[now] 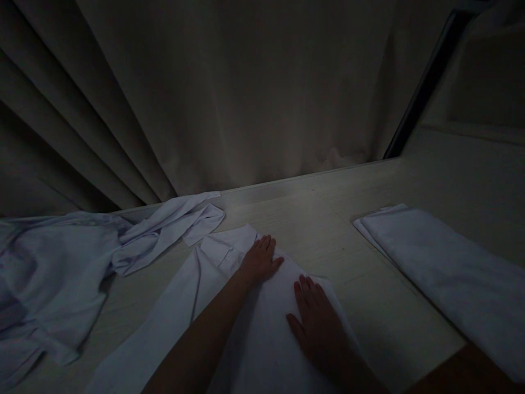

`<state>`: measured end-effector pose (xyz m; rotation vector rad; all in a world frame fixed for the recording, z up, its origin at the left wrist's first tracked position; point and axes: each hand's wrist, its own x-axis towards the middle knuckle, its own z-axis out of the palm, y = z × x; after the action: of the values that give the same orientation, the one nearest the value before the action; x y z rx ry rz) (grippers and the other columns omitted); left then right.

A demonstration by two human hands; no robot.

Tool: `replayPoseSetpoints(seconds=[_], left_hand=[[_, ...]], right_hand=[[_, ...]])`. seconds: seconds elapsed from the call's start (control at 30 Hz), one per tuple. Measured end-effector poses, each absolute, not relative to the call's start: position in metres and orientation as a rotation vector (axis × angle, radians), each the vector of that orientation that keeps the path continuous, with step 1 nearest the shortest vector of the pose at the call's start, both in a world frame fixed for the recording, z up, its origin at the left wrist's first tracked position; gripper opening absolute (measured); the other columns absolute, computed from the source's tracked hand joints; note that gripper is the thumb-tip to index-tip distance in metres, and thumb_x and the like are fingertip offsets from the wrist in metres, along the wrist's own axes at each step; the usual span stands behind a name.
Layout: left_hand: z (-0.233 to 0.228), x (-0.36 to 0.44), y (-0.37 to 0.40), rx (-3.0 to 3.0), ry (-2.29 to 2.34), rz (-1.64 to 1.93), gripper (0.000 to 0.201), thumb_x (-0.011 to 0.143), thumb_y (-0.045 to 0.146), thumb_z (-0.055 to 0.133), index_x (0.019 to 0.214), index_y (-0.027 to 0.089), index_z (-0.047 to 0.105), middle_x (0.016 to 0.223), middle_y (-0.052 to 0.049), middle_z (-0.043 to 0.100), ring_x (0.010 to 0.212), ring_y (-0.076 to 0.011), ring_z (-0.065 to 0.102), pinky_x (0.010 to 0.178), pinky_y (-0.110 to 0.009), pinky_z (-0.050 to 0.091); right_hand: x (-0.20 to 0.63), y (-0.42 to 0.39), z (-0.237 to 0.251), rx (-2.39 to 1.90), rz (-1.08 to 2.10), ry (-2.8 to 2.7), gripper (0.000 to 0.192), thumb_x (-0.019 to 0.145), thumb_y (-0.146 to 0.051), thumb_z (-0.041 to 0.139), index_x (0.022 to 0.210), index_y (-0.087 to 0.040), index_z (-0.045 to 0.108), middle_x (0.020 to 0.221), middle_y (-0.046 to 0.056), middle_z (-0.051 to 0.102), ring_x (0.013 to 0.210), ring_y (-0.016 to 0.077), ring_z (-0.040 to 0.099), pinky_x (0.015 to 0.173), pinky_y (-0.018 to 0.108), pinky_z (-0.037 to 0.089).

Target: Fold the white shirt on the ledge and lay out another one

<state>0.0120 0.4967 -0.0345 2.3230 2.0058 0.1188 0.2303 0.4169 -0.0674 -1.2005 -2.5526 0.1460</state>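
A white garment (262, 328), which looks like a coat or shirt with a collar, lies spread on the pale surface in front of me. My left hand (261, 259) rests flat near its far end, beside the collar, with the fingers stretched out. Lower and to the right, my right hand (318, 323) lies palm down on the cloth along its right side, thumb apart from the fingers. Neither hand grips the fabric. The garment's near end runs out of view below my forearms.
A crumpled white garment (65, 268) lies at the left, one sleeve reaching toward the middle. On the right is a folded white cloth (443, 268). A grey-brown curtain (262, 93) hangs behind the pale surface (328, 219). A dark upright edge (426, 82) stands at the far right.
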Motion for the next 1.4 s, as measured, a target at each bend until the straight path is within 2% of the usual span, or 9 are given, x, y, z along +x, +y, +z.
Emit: replayPoseSetpoints(seconds=[0.17,0.4,0.5,0.6,0.77,0.83,1.03,1.23,1.4], left_hand=[[-0.033,0.014,0.491,2.335,1.983,0.125,0.092,0.08,0.071,0.028,0.141,0.002,0.026,0.151,-0.023,0.025,0.142,-0.0321,0.019,0.116,-0.044,0.018],[-0.013,0.018,0.448,2.331,2.056,0.235,0.075,0.089,0.058,0.021,0.142,0.004,0.024,0.153,-0.02,0.024,0.143,-0.0287,0.016,0.118,-0.043,0.018],[0.003,-0.025,0.388,2.233,2.256,0.281,0.072,0.089,0.057,0.025,0.143,0.008,0.024,0.154,-0.017,0.024,0.143,-0.0266,0.017,0.117,-0.043,0.024],[0.002,-0.084,0.308,2.062,2.552,0.281,0.067,0.09,0.053,0.026,0.14,0.009,0.031,0.149,-0.017,0.034,0.14,-0.0273,0.027,0.112,-0.047,0.034],[-0.032,-0.138,0.214,2.089,2.686,0.129,0.064,0.087,0.053,0.037,0.136,0.012,0.041,0.141,-0.016,0.045,0.13,-0.0291,0.043,0.101,-0.045,0.048],[-0.044,-0.139,0.202,2.146,2.697,0.127,0.068,0.086,0.053,0.04,0.14,0.014,0.034,0.141,-0.015,0.045,0.128,-0.0283,0.045,0.098,-0.043,0.051],[-0.062,-0.137,0.201,2.307,2.735,0.309,0.094,0.08,0.057,0.048,0.147,0.015,-0.004,0.138,-0.018,0.047,0.122,-0.0302,0.053,0.088,-0.044,0.057],[-0.077,-0.145,0.195,2.383,2.722,0.372,0.103,0.074,0.064,0.05,0.147,0.012,0.0,0.135,-0.021,0.049,0.121,-0.0348,0.053,0.087,-0.05,0.056],[-0.076,-0.142,0.193,2.228,2.72,0.39,0.098,0.075,0.062,0.05,0.147,0.02,-0.002,0.142,-0.016,0.042,0.127,-0.0334,0.046,0.093,-0.053,0.051]], right_hand=[[0.235,0.421,-0.064,-1.172,0.135,-2.571,0.064,0.092,-0.05,0.034,0.142,-0.01,0.033,0.149,0.016,0.033,0.139,0.0292,0.025,0.112,0.048,0.03],[0.245,0.438,-0.071,-1.172,0.048,-2.535,0.065,0.09,-0.051,0.038,0.138,-0.006,0.039,0.145,0.021,0.038,0.138,0.0305,0.028,0.111,0.049,0.03],[0.231,0.444,-0.059,-1.152,0.03,-2.507,0.066,0.091,-0.049,0.035,0.143,-0.008,0.029,0.148,0.019,0.033,0.14,0.0284,0.022,0.112,0.049,0.028],[0.188,0.448,-0.034,-1.043,0.069,-2.519,0.065,0.093,-0.047,0.031,0.147,-0.011,0.019,0.151,0.015,0.029,0.142,0.0251,0.019,0.114,0.048,0.027],[0.071,0.446,-0.008,-0.744,0.248,-2.682,0.059,0.094,-0.041,0.028,0.143,-0.008,0.03,0.151,0.015,0.031,0.14,0.0229,0.023,0.115,0.042,0.025],[0.025,0.443,-0.007,-0.645,0.305,-2.756,0.057,0.094,-0.037,0.03,0.141,-0.005,0.032,0.15,0.016,0.03,0.14,0.0234,0.024,0.115,0.04,0.023],[-0.064,0.448,-0.023,-0.648,0.346,-2.826,0.057,0.094,-0.036,0.028,0.141,-0.004,0.032,0.149,0.018,0.032,0.139,0.0246,0.026,0.114,0.041,0.021],[-0.086,0.461,-0.049,-0.837,0.345,-2.814,0.07,0.092,-0.052,0.026,0.141,-0.003,0.03,0.151,0.02,0.028,0.141,0.03,0.019,0.115,0.045,0.015],[-0.091,0.459,-0.044,-0.854,0.408,-2.812,0.075,0.091,-0.057,0.026,0.144,-0.004,0.025,0.152,0.02,0.023,0.142,0.0305,0.016,0.114,0.047,0.015]])
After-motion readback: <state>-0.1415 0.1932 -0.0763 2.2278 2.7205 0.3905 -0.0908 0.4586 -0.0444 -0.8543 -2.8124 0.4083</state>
